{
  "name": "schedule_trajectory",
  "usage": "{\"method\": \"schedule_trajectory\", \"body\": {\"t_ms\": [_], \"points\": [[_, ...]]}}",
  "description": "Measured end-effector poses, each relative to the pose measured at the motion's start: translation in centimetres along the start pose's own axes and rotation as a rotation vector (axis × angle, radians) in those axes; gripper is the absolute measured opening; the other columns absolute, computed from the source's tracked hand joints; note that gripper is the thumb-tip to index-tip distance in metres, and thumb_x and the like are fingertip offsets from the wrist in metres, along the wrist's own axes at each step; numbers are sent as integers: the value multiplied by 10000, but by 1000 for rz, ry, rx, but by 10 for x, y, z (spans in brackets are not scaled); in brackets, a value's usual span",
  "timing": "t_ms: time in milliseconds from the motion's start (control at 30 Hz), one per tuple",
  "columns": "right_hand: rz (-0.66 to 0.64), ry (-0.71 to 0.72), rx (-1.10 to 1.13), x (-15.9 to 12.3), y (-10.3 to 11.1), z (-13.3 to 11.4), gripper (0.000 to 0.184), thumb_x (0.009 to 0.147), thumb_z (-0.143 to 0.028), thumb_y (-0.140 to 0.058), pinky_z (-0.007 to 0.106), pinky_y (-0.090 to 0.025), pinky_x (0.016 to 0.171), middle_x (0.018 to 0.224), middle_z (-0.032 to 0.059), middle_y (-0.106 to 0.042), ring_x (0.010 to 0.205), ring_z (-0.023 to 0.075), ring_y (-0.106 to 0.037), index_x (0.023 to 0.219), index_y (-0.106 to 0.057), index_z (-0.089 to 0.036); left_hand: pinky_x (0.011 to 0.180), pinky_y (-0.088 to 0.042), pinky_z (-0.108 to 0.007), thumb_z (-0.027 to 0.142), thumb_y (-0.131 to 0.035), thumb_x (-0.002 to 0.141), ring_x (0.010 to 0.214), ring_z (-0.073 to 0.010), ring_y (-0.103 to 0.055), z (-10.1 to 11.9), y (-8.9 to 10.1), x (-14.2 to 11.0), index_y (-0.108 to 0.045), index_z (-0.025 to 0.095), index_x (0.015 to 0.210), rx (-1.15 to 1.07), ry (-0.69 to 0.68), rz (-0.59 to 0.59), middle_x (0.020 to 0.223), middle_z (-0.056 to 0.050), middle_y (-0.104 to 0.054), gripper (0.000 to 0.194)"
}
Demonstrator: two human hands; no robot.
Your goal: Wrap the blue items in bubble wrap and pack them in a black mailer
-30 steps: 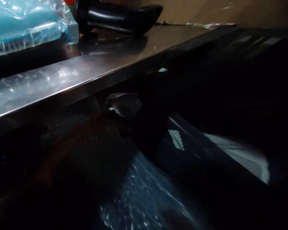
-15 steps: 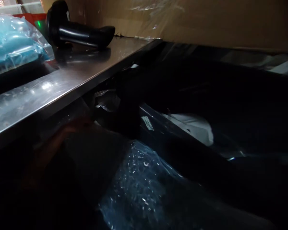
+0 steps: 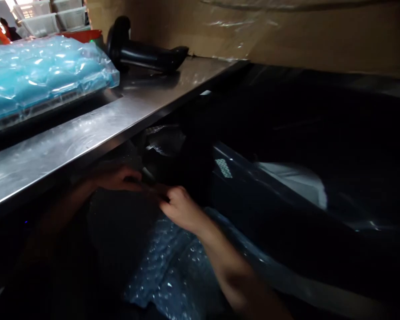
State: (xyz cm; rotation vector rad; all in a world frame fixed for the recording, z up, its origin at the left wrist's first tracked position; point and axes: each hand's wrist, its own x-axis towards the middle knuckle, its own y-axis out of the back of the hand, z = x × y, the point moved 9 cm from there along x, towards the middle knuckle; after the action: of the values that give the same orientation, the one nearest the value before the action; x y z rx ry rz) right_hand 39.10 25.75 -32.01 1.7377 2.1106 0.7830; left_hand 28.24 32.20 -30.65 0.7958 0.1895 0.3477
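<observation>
In the dark space below the metal table edge, my left hand (image 3: 122, 178) has its fingers closed at the top of a dark grey sheet-like piece (image 3: 120, 218). My right hand (image 3: 180, 205) is close beside it, curled into a closed grip. A thin dark strip seems to run between the two hands, too dim to identify. Crinkled clear bubble wrap (image 3: 173, 275) lies under my right forearm. The fingertips of both hands are lost in shadow.
A metal table (image 3: 86, 129) rises at the left, bearing blue air-cushion packaging (image 3: 50, 71) and a black handheld scanner (image 3: 146, 55). Cardboard (image 3: 303, 35) stands behind. At right are a dark printed plastic bag (image 3: 240, 182) and a white piece (image 3: 296, 180).
My right hand has come into view beside the left one. The view has shifted, so the table and scanner sit further right. More of the blue packaging shows.
</observation>
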Motion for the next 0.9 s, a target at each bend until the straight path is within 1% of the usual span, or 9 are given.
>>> {"method": "schedule_trajectory", "body": {"t_ms": [133, 233, 300, 400, 467, 533, 633, 767, 900], "points": [[-32, -58, 247, -11, -6, 14, 410, 950, -496, -526, 238, -413, 554, 637, -7, -585, 618, 129, -515, 721, -636, -174, 696, -413, -231, 422, -661, 950, 734, -125, -598, -3, 2, -14, -737, 166, 830, -4, -22, 18, 762, -10, -693, 292], [-12, -81, 273, -21, -5, 17, 413, 942, -486, -514, 243, -399, 542, 617, -10, -555, 594, 122, -484, 671, -589, -184, 662, -394, -220, 439, -609, 979, 699, -112, -576, -1, -8, -17, -724, 163, 838, -50, -4, 18, 735, 1, -671, 331], [-4, -82, 231, -25, -2, 13, 354, 943, -436, -510, 257, -446, 586, 646, 2, -602, 616, 137, -538, 715, -622, -189, 642, -384, -214, 446, -591, 986, 683, -106, -563, 2, -17, -17, -719, 158, 859, -81, 12, 13, 733, 8, -660, 340], [-45, -54, 115, -28, 1, 0, 219, 923, -369, -569, 293, -531, 742, 883, 38, -742, 804, 185, -685, 962, -714, -210, 648, -394, -213, 435, -578, 989, 710, -113, -569, 6, -24, -20, -725, 162, 921, -97, 16, 36, 773, 2, -670, 317], [-96, -17, 20, -29, -3, -9, 204, 938, -329, -563, 292, -531, 769, 970, 46, -769, 870, 196, -717, 1009, -727, -231, 653, -397, -216, 434, -579, 991, 713, -113, -571, 8, -27, -23, -732, 178, 962, -85, 18, 45, 788, 2, -678, 300], [-121, 39, -59, -31, -8, -16, 239, 977, -293, -503, 270, -493, 687, 864, 39, -761, 764, 176, -707, 909, -722, -227, 639, -391, -219, 447, -586, 990, 674, -105, -560, 12, -30, -29, -736, 190, 949, -55, 31, 58, 743, 14, -661, 300], [-58, 153, -78, -45, -11, -28, 306, 1022, -290, -462, 249, -407, 572, 658, 1, -664, 571, 127, -615, 810, -668, -213, 647, -411, -225, 441, -575, 998, 639, -102, -558, 31, -38, -45, -725, 192, 873, -24, 21, 125, 688, 15, -644, 317], [-58, 334, -80, -87, -15, -55, 313, 1045, -222, -453, 234, -385, 569, 602, -40, -571, 509, 77, -540, 760, -580, -200, 629, -459, -248, 402, -518, 1027, 641, -128, -586, 67, -65, -76, -715, 192, 851, -173, 9, 177, 700, -27, -662, 337], [-92, 339, -123, -115, -18, -68, 309, 1043, -164, -434, 244, -394, 569, 586, -55, -532, 478, 65, -499, 759, -552, -197, 556, -445, -255, 427, -549, 1005, 620, -133, -572, 70, -95, -90, -733, 181, 886, -374, 204, 155, 692, -38, -643, 330]]}}
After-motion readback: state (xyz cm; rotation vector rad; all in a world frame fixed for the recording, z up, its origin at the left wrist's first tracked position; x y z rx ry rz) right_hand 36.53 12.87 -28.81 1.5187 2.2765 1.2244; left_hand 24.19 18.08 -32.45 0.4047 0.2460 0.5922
